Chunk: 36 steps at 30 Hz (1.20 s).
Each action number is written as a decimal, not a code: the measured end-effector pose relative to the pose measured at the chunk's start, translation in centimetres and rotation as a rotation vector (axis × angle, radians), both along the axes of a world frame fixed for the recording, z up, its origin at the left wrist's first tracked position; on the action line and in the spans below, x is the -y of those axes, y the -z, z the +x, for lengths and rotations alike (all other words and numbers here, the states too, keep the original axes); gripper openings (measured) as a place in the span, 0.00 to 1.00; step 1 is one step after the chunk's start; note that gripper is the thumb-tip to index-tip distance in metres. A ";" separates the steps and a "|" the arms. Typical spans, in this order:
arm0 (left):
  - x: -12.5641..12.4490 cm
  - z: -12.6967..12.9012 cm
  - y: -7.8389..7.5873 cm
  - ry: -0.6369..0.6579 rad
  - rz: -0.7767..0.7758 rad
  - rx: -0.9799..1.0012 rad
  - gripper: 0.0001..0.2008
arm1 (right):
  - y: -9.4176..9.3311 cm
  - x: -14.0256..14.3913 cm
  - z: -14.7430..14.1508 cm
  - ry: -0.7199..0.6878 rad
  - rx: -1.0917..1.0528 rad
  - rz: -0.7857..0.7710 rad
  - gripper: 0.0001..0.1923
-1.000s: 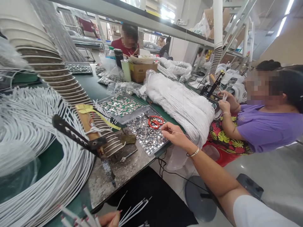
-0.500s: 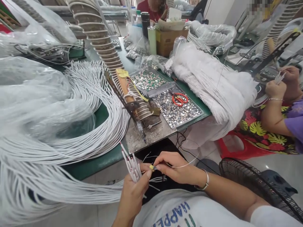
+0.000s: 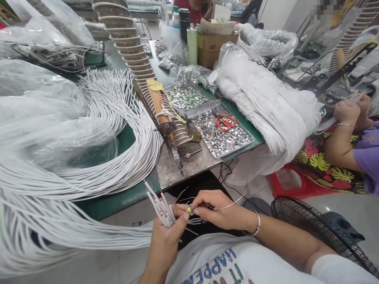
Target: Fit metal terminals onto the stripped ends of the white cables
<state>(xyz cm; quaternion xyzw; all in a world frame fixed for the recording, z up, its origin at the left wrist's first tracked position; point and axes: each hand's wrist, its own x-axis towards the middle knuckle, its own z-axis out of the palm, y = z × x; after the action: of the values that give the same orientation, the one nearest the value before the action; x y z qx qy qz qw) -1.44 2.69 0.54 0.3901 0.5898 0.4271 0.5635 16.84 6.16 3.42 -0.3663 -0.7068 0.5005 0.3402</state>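
both hands (image 3: pixel 192 221) slightly lower now

Left hand (image 3: pixel 166 240) gripping a fan of white wire ends (image 3: pixel 160 205), red-marked near the tips. Right hand (image 3: pixel 217 211) meeting it, fingertips pinching a small yellow piece (image 3: pixel 188 210) against the left thumb, a thin bare wire (image 3: pixel 233 203) looping off to the right. Beyond, on the green desk (image 3: pixel 118 199): a huge sweep of white cables (image 3: pixel 97 173), a soldering iron (image 3: pixel 174 152) over a spattered metal plate (image 3: pixel 186 167), a tray of small metal parts (image 3: pixel 225 138) with red scissors (image 3: pixel 225 121) on top. At right, a co-worker's hands (image 3: pixel 352 110) on more wires; black fan guard (image 3: pixel 314 228) below.
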 end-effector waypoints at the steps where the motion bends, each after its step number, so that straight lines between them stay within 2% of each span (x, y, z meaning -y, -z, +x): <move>1: 0.0 0.1 -0.2 -0.013 0.012 -0.019 0.14 | 0.0 0.0 0.0 -0.002 0.010 0.007 0.07; 3: -0.1 0.3 -0.6 -0.037 0.030 -0.059 0.14 | 0.0 -0.1 0.1 -0.004 0.037 0.075 0.08; 7: -0.8 0.5 -1.4 -0.116 0.084 -0.100 0.13 | -0.1 0.2 0.4 0.058 0.053 0.334 0.11; 11: -1.9 0.6 -1.5 -0.195 0.143 -0.088 0.12 | 0.2 0.2 0.5 0.121 0.128 0.497 0.13; 14: -2.8 0.7 -1.2 -0.200 0.169 -0.082 0.11 | 0.1 -0.4 0.5 0.192 0.203 0.575 0.06; 16: -3.3 0.7 -1.1 -0.191 0.188 -0.079 0.11 | -0.2 -0.9 0.5 0.227 0.182 0.568 0.03; 22: -4.5 1.0 -1.5 -0.177 0.240 -0.079 0.11 | -1.0 -1.6 0.0 0.256 -0.004 0.483 0.06; 29: -5.5 1.4 -1.5 -0.228 0.267 -0.088 0.11 | -0.3 -2.3 -0.8 0.280 -0.038 0.482 0.06; 36: -6.1 1.7 -1.9 -0.267 0.284 -0.122 0.10 | -0.8 -2.9 -1.0 0.309 -0.024 0.513 0.07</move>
<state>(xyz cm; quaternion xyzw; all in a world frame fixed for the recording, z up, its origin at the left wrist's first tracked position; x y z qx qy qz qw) 0.26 8.83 2.48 0.4091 0.6034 0.5523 0.4044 15.85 9.02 4.20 -0.3658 -0.7418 0.2522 0.5023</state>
